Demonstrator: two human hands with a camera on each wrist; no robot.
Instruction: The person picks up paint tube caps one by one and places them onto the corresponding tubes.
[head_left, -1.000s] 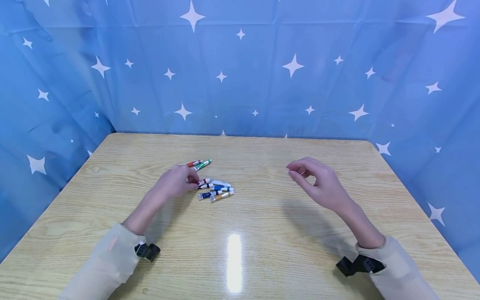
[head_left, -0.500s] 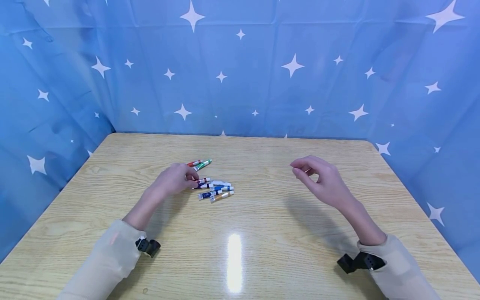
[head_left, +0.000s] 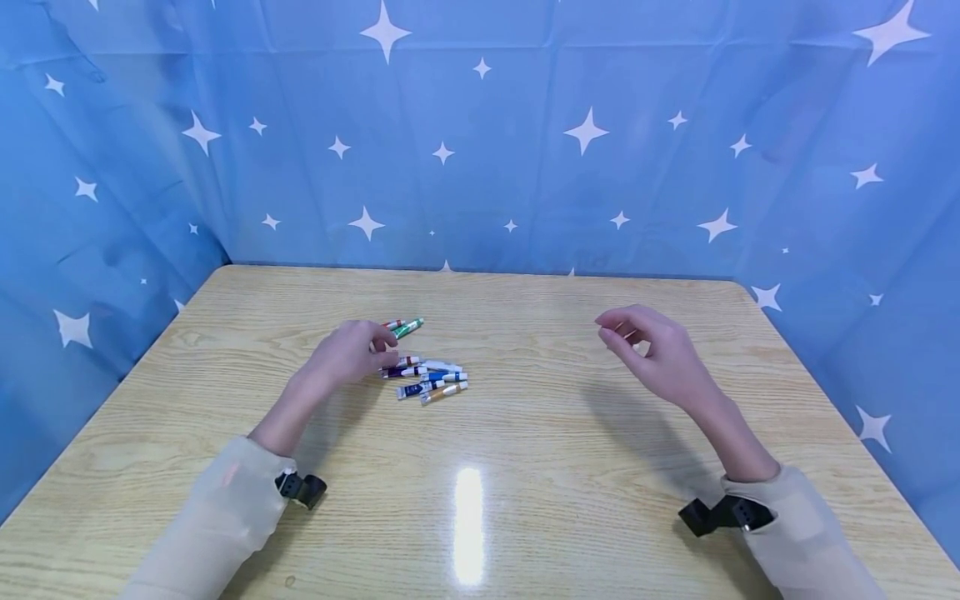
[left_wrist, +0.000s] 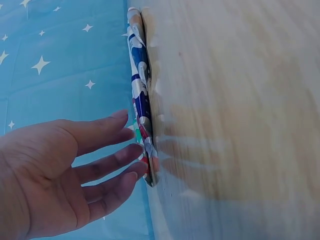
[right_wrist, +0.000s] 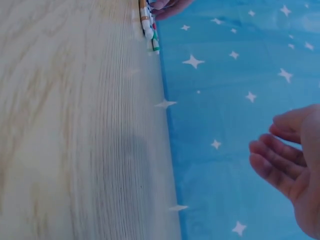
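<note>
Several small paint tubes lie in a loose cluster left of the table's middle in the head view. Among them are an ochre tube (head_left: 444,394), a dark blue tube (head_left: 420,389), a blue tube (head_left: 444,377), a white tube (head_left: 441,366) and a purple tube (head_left: 404,372). Farther back lie a green tube (head_left: 408,327) and a red tube (head_left: 393,323), both partly covered by my left hand (head_left: 352,352). That hand hovers at the cluster's left side, fingers loosely bent and apart, holding nothing. My right hand (head_left: 657,354) hangs in the air well to the right, fingers relaxed around nothing.
The wooden table (head_left: 540,483) reaches back to a blue curtain (head_left: 510,108) with white stars. A black wrist camera (head_left: 300,490) sits on the left sleeve, another camera (head_left: 723,515) on the right one.
My left hand has shifted slightly away from me, uncovering more of the purple tube and hiding more of the red and green ones. My right hand has drifted right and slightly farther back.
</note>
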